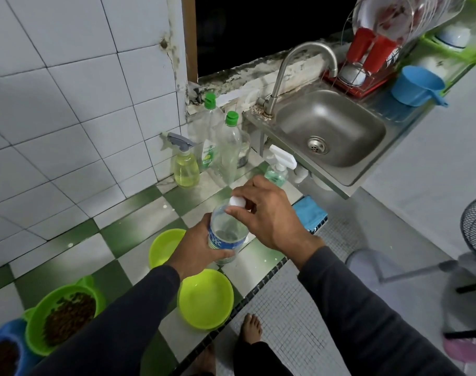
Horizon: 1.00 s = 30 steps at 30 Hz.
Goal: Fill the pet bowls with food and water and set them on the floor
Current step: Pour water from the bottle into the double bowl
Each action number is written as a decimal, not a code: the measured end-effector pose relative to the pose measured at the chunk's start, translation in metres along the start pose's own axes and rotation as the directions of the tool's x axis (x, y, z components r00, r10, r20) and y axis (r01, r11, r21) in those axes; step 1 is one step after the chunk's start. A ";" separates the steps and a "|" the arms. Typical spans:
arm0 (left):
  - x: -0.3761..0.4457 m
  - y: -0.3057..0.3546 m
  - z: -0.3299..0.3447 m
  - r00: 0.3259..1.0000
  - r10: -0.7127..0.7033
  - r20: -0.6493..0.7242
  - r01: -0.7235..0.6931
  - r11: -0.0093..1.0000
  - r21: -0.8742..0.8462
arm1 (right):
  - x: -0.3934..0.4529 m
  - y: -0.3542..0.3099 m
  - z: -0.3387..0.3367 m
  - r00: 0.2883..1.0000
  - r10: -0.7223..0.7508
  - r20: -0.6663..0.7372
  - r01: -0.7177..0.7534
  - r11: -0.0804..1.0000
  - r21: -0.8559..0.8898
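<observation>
Clear thin-walled plastic water bottle (224,234) gripped mid-body by left hand (197,249), at 12 o'clock from nearer lime-green plastic bowl (205,299); white cap (237,201) pinched by right hand (269,213); probably light, crushable, slippery; best held at label.

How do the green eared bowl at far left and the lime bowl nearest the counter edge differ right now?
The green eared bowl is heaped with brown kibble; the lime bowl holds none and looks empty or holds only clear water. The eared bowl is darker green with ear-shaped tabs; the lime one is plain, round and yellower. Both sit upright on the checkered counter.
</observation>
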<state>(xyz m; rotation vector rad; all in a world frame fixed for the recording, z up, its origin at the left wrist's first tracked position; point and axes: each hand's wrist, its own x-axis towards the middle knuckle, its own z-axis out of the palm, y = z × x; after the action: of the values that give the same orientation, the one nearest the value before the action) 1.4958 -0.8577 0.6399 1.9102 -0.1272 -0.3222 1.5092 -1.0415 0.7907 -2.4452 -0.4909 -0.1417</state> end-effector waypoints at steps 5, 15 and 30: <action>0.001 -0.003 0.000 1.000 0.003 0.004 -0.003 1.000 -0.011 | 0.000 0.001 -0.004 0.995 -0.068 0.075 0.068 0.998 0.003; 0.001 -0.003 0.002 1.000 0.016 0.012 -0.015 1.000 -0.019 | 0.001 0.003 -0.001 0.999 0.034 0.005 -0.033 0.998 -0.052; 0.001 -0.005 0.003 1.000 0.019 0.009 -0.018 1.000 -0.015 | -0.004 -0.001 -0.007 0.995 -0.057 0.081 0.061 0.997 -0.038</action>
<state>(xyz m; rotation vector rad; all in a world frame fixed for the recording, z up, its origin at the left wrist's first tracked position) 1.4951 -0.8590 0.6340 1.8921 -0.1482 -0.3189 1.5050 -1.0468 0.7958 -2.4841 -0.6013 -0.0793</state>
